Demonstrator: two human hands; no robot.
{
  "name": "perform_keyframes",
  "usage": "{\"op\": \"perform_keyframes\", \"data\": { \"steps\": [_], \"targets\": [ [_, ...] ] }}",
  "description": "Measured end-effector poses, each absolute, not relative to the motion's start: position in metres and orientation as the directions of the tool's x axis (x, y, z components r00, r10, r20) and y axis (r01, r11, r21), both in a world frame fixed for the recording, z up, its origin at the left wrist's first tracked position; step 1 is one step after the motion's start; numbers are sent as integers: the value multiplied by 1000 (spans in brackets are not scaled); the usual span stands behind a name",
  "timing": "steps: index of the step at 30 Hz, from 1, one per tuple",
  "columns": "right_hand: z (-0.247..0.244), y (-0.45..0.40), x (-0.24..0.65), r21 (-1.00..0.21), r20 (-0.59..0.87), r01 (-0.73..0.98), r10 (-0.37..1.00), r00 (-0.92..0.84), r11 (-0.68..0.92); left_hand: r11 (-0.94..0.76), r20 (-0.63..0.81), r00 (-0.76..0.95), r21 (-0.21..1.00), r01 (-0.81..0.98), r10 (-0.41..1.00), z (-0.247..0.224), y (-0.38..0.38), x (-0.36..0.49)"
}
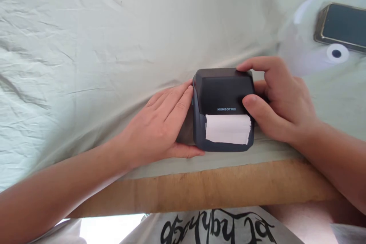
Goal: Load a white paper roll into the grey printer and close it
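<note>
A dark label printer (223,91) marked NIIMBOT sits on the pale cloth near the table's front edge. A piece of white paper (228,129) lies across its lower front part, with a ragged right edge. My left hand (160,126) holds the printer's left side, fingers along the side and thumb at the lower left corner. On the right side, my right hand (280,99) grips the printer, its index fingertip on the top edge and its thumb on the lid.
A phone (344,26) lies at the upper right, with a small white roll (337,53) just below it. The wrinkled cloth (114,26) covers the table, and a bare wooden edge (200,187) runs along the front.
</note>
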State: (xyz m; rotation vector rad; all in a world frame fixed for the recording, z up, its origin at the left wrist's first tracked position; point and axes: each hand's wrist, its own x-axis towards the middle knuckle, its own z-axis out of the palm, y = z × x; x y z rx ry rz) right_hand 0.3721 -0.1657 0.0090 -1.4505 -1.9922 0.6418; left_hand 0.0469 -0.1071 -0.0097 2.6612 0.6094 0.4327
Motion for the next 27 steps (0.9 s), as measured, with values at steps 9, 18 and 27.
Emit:
{"op": "perform_keyframes", "data": {
  "steps": [9,18,27],
  "targets": [
    [8,-172,367,-502,194,837,972,-134,216,-875,256,849,286,391,463,-3,-129,49],
    [7,-165,375,-552,76,801,971,-227,230,-884,346,819,269,381,458,-4,-123,51],
    [-3,-165,388,-477,191,813,943,-273,332,-881,355,814,294,371,461,-10,-120,54]
  ]
}}
